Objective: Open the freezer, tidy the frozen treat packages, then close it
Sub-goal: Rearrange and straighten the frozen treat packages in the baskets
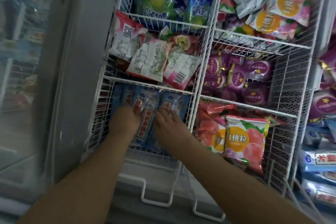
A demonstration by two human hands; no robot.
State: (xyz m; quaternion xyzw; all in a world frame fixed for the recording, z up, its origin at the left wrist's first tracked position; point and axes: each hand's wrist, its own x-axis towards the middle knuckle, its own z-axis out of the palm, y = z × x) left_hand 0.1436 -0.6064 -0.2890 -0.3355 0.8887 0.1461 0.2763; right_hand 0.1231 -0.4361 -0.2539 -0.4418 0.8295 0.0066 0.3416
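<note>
The chest freezer stands open, its white wire baskets (203,63) full of frozen treat packages. Both my hands reach into the nearest left compartment, which holds blue packages with red lettering (145,114). My left hand (125,120) lies on the left side of one blue package, fingers curled down among the packs. My right hand (169,122) presses flat on the right side of the same package, fingers apart. Whether either hand actually grips a package is blurred.
Beyond the blue packs lie pink-and-white packages (154,60), then green and blue ones (172,2). To the right are peach packs (243,140), purple packs (241,78) and more pink ones (276,7). The slid-back glass lid (27,60) is at left. More blue packs (318,169) sit far right.
</note>
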